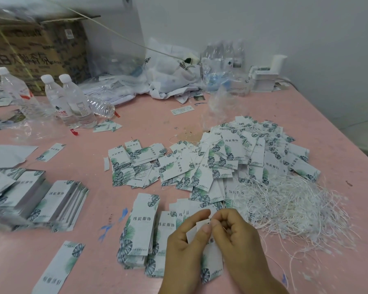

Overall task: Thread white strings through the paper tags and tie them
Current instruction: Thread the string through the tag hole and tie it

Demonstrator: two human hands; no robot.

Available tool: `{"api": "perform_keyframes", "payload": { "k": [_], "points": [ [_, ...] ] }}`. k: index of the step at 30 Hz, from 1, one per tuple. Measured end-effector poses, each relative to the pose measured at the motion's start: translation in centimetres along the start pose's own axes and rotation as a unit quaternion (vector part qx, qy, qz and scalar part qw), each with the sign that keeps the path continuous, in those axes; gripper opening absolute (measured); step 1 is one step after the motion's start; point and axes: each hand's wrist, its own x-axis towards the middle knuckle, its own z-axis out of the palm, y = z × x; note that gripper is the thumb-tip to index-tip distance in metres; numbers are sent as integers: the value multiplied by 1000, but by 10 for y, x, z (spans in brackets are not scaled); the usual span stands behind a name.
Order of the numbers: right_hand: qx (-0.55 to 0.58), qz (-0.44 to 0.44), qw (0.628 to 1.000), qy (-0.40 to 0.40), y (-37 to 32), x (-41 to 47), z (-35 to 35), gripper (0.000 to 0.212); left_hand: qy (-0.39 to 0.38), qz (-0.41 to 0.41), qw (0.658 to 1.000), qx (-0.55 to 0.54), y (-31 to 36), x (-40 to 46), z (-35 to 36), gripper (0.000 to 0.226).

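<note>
My left hand (189, 236) grips the top end of a white paper tag (209, 259) printed with green leaves, thumb and fingers pinching it. My right hand (234, 232) meets it at the tag's top, fingers curled and pinching there; whether a string lies in the pinch is hidden. A loose heap of white strings (291, 204) spreads just to the right of my hands. Behind it lies a big pile of tags (232, 158), several with strings. Unstrung tags sit in short stacks (139, 228) directly left of my hands.
Neat tag stacks (57, 204) stand at the left on the pink table (89, 272). Water bottles (72, 102), a cardboard box (34, 47) and crumpled plastic bags (172, 77) line the back. A single tag (60, 266) lies near the front left.
</note>
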Motion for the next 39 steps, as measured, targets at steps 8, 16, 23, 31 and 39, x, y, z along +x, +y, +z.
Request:
{"api": "perform_keyframes", "payload": {
  "k": [8,16,23,31,39],
  "points": [
    [8,11,1000,15,1,2,-1,28,10,-3,1000,-12,2,3,-1,45],
    [15,26,1000,-5,2,0,1,21,13,11,1000,-23,0,4,-1,47],
    [53,22,998,-39,-4,-1,-4,22,41,13,999,-28,-2,4,-4,53],
    [364,259,885,-131,8,21,-21,7,88,34,996,-9,-3,5,-5,41],
    [534,345,769,-64,24,34,-35,16,113,9,991,-67,8,4,2,42]
  ]
}}
